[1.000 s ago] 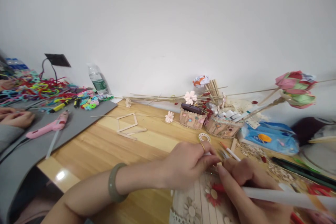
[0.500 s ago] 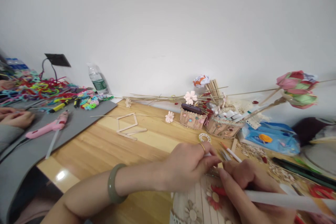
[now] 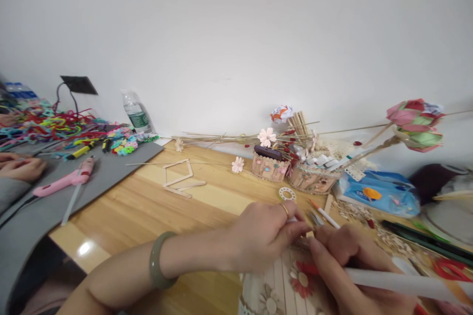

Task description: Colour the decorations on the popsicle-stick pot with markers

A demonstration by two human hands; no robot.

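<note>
"How are your fingers set?"

"My left hand [image 3: 258, 236] has thumb and forefinger pinched together on a whitish bit [image 3: 291, 219], too blurred for me to name. My right hand [image 3: 343, 246] is curled, fingertips close to the left's, with a white rod [image 3: 391, 281] held in the crook of the thumb."

"And the piece below?"

"The slatted piece [image 3: 286, 280] sits right under both hands, partly hidden by them: pale wooden strips side by side, a red-and-pale flower [image 3: 302, 280], a plain wooden flower [image 3: 270, 300], and lace trim [image 3: 245, 307] at its lower left."

"What containers can you see?"

"Beyond my hands, a small basket [image 3: 266, 170] faced with wooden slats and coloured dots; a dark oblong object [image 3: 267, 152] sits in its top. Just beside it, a larger basket [image 3: 314, 181] carries white curled pieces [image 3: 323, 161] and lace."

"Any writing?"

"None I can read. The blue packet [image 3: 393, 199] right of the baskets has print too blurred to make out. Far left, by the wall, the clear bottle [image 3: 137, 113] wears a green label with tiny white marks. Near it, a pink glue gun [image 3: 64, 182] lies on a grey mat [image 3: 99, 187], next to a co-worker's hand [image 3: 25, 170]."
</note>
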